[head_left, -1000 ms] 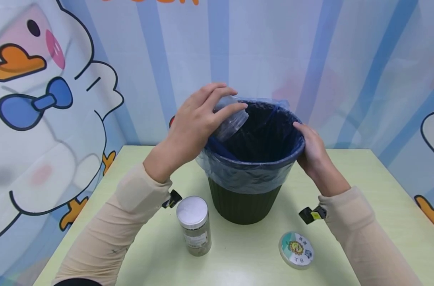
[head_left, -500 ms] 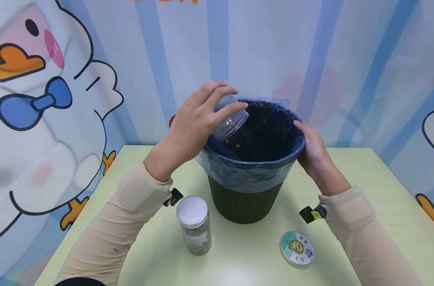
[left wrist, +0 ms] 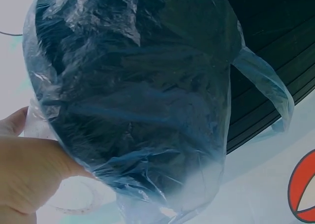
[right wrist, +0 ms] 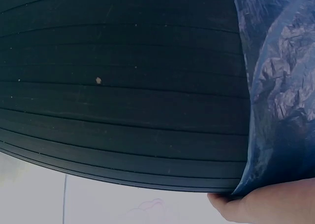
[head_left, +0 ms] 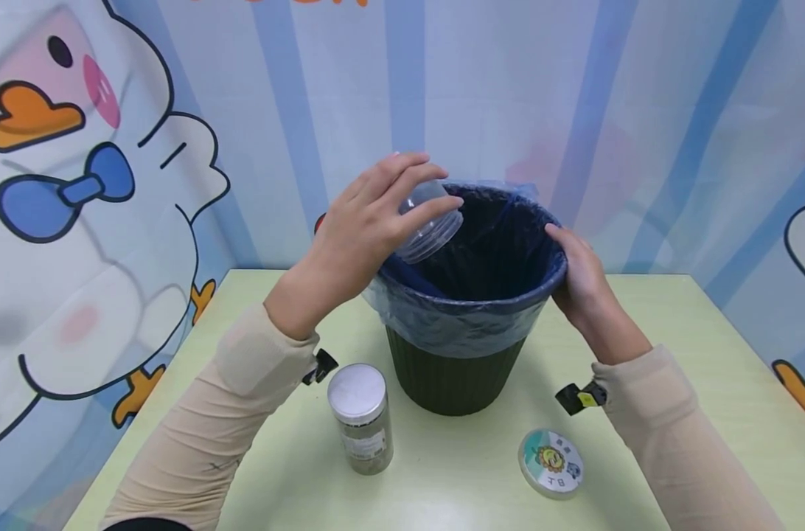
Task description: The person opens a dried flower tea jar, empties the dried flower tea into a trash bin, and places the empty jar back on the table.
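Observation:
My left hand (head_left: pixel 369 214) grips a clear plastic jar (head_left: pixel 432 232), tipped with its open mouth down over the left rim of the trash can. The jar's inside looks clear, and its base is partly hidden by my fingers. The dark ribbed trash can (head_left: pixel 452 380) stands on the table, lined with a blue plastic bag (head_left: pixel 462 328) folded over its rim. My right hand (head_left: pixel 580 276) holds the can's right rim, thumb over the edge and fingers outside. In the right wrist view that hand (right wrist: pixel 275 204) presses the bag (right wrist: pixel 290 86) against the ribbed wall (right wrist: pixel 123 101).
A lidded jar (head_left: pixel 360 420) with a label stands front left of the can on the pale green table (head_left: pixel 449 472). A round lid (head_left: pixel 551 463) with a sunflower picture lies front right. Behind hangs a blue striped cartoon backdrop (head_left: pixel 475 88).
Half a second ago small brown bits were falling from the jar's mouth into the bag; now none show there. The left hand and jar have shifted slightly right. The right hand stays on the rim.

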The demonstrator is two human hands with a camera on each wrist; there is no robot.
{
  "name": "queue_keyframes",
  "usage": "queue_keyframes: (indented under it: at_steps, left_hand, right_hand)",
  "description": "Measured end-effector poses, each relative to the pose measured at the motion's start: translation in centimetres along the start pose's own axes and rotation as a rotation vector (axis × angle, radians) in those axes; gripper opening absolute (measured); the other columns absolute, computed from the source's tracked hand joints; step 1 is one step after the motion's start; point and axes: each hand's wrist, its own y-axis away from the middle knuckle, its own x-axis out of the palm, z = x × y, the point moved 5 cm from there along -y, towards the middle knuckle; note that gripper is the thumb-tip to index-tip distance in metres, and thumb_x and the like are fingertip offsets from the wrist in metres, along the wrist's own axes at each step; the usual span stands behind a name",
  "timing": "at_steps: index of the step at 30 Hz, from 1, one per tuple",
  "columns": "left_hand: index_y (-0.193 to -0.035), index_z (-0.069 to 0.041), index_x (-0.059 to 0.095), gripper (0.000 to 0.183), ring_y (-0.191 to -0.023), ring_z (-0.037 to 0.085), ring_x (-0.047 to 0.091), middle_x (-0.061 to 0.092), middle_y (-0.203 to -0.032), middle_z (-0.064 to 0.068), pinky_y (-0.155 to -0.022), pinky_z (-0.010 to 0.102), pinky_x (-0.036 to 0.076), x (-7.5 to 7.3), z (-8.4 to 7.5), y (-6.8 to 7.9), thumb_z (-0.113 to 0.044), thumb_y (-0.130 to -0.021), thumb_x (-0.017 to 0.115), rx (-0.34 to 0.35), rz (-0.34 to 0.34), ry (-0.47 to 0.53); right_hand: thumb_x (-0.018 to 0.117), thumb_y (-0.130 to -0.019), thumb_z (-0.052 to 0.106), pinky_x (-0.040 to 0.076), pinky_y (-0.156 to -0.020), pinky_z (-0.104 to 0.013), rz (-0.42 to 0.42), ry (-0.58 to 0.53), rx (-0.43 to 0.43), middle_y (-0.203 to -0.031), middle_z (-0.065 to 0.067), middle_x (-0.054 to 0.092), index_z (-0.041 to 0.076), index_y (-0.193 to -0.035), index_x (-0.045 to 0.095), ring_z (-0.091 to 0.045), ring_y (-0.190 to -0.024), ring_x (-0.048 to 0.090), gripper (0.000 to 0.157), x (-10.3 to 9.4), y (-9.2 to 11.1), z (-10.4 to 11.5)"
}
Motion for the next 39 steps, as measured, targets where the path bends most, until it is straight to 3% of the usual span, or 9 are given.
queue_keyframes:
  at_steps: [6, 14, 24, 27, 34, 39]
  left_hand:
    - [-0.139, -0.019, 0.058, 0.057, -0.141, 0.029, 0.033, 0.047, -0.144, 0.013, -0.117, 0.038, 0.026, 0.0, 0.1, 0.2, 0.017, -0.096, 0.047, -0.007, 0.001, -0.008]
    - [-0.137, -0.019, 0.06, 0.056, -0.139, 0.03, 0.036, 0.05, -0.141, 0.013, -0.115, 0.038, 0.029, -0.1, 0.3, 0.3, 0.017, -0.098, 0.042, -0.009, -0.055, -0.017]
    - [-0.133, -0.017, 0.062, 0.056, -0.135, 0.033, 0.04, 0.053, -0.138, 0.015, -0.109, 0.045, 0.036, -0.4, 1.1, 0.7, 0.019, -0.095, 0.042, -0.11, -0.141, 0.031]
    - [-0.133, -0.016, 0.063, 0.056, -0.133, 0.035, 0.041, 0.053, -0.137, 0.016, -0.104, 0.048, 0.039, -0.5, 1.5, 0.9, 0.018, -0.09, 0.048, -0.15, -0.156, 0.04]
    - [-0.14, -0.015, 0.056, 0.079, -0.133, 0.035, 0.038, 0.051, -0.14, 0.015, -0.108, 0.045, 0.036, -0.6, 2.5, 1.5, -0.003, -0.068, 0.087, -0.289, -0.11, 0.035]
    - [-0.143, -0.015, 0.053, 0.085, -0.133, 0.034, 0.039, 0.052, -0.139, 0.014, -0.103, 0.05, 0.039, -0.8, 3.2, 2.2, -0.018, -0.066, 0.092, -0.389, -0.109, 0.025]
  right_hand:
    - [0.043, -0.107, 0.03, 0.04, -0.1, -0.025, -0.002, 0.014, -0.009, -0.127, -0.004, 0.05, 0.002, -0.138, 0.039, -0.007, -0.102, 0.061, 0.042, 0.1, 0.0, 0.1]
    - [0.043, -0.107, 0.031, 0.039, -0.1, -0.026, 0.021, 0.024, -0.029, -0.124, -0.004, 0.053, 0.0, -0.138, 0.039, -0.008, -0.101, 0.06, 0.044, 0.2, -0.2, 0.1]
    - [0.042, -0.108, 0.03, 0.038, -0.1, -0.027, 0.036, 0.024, -0.034, -0.121, -0.003, 0.054, 0.001, -0.131, 0.044, -0.01, -0.104, 0.056, 0.038, 0.2, -0.4, 0.1]
    - [0.042, -0.108, 0.031, 0.038, -0.1, -0.026, 0.036, 0.033, -0.025, -0.123, -0.002, 0.054, 0.001, -0.133, 0.043, -0.009, -0.106, 0.056, 0.039, 0.1, -0.3, 0.2]
    - [0.041, -0.108, 0.031, 0.038, -0.1, -0.026, 0.044, 0.033, -0.011, -0.125, -0.002, 0.052, 0.002, -0.135, 0.041, -0.008, -0.106, 0.057, 0.04, 0.0, -0.4, 0.3]
    - [0.042, -0.108, 0.03, 0.039, -0.099, -0.025, 0.041, 0.019, -0.007, -0.122, -0.002, 0.053, 0.001, -0.133, 0.041, -0.008, -0.105, 0.058, 0.039, -0.1, -0.4, 0.3]
